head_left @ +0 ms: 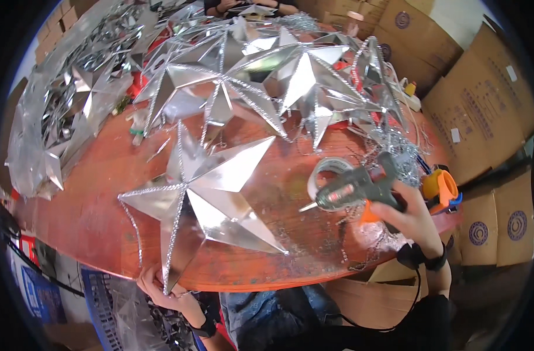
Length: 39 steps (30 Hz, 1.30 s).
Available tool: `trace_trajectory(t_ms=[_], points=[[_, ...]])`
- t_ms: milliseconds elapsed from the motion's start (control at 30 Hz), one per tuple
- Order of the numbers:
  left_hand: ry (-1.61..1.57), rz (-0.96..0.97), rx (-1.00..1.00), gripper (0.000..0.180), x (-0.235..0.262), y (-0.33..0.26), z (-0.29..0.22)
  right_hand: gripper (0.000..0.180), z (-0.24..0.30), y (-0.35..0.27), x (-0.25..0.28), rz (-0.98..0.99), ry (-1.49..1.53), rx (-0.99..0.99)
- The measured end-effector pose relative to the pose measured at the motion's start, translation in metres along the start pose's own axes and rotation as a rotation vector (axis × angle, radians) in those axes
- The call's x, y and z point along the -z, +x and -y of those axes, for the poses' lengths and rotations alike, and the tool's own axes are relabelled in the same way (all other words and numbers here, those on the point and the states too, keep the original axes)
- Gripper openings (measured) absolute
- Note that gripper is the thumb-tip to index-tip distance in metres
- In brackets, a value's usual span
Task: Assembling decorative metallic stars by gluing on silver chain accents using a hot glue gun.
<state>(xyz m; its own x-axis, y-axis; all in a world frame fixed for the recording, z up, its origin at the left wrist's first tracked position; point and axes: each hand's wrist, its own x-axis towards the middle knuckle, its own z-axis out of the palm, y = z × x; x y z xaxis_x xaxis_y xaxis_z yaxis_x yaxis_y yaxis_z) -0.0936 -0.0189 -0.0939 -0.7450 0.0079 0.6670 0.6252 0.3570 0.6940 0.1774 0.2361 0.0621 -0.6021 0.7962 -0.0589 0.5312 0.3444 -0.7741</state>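
A large silver foil star (223, 219) lies on the red-brown table with its lowest point over the front edge. My left hand (164, 292) pinches that lowest point between its fingers. Sparkly silver trim (148, 191) runs along some of the star's ridges, and a loose end hangs from its left point. My right hand (406, 213) is wrapped round a dark green glue gun (346, 190) with an orange trigger. The gun's nozzle points left toward the star, apart from it. Behind the gun sits a roll of clear tape (315, 180), partly hidden.
More trimmed silver stars (220, 76) are heaped across the back of the table (103, 216). A plastic bag of stars (33, 140) is at left. Tangled trim (401, 155) and an orange tape roll (448, 186) are at right. Cardboard boxes (483, 111) stand beyond; another person's hands (225, 6) work opposite.
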Motion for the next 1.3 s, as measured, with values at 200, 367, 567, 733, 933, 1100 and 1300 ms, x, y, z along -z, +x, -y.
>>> trace_trajectory(t_ms=[200,367,567,733,933,1100,1300], points=[[0.034,0.030,-0.095,0.022,-0.001,0.003,-0.001,0.030,-0.019,0.016,-0.007,-0.146,-0.055,0.148],[0.021,0.024,-0.107,0.025,-0.001,0.002,0.003,0.025,-0.029,0.014,0.010,-0.254,-0.383,0.146],[0.022,0.026,-0.101,0.025,-0.001,0.000,0.005,0.027,-0.065,0.007,0.056,-0.311,-0.607,0.144],[0.010,0.026,-0.025,0.026,0.002,0.000,0.008,0.045,-0.091,0.021,0.053,-0.221,-0.739,0.309],[-0.005,0.085,-0.072,0.025,0.004,-0.001,0.010,0.039,-0.095,0.048,0.056,-0.130,-0.763,0.137],[0.006,0.070,-0.083,0.028,0.004,0.000,0.010,0.019,-0.093,0.050,0.062,-0.339,-0.699,0.126],[0.020,0.057,-0.026,0.039,0.003,0.001,0.001,0.013,-0.066,0.039,0.084,-0.518,-0.673,0.239]])
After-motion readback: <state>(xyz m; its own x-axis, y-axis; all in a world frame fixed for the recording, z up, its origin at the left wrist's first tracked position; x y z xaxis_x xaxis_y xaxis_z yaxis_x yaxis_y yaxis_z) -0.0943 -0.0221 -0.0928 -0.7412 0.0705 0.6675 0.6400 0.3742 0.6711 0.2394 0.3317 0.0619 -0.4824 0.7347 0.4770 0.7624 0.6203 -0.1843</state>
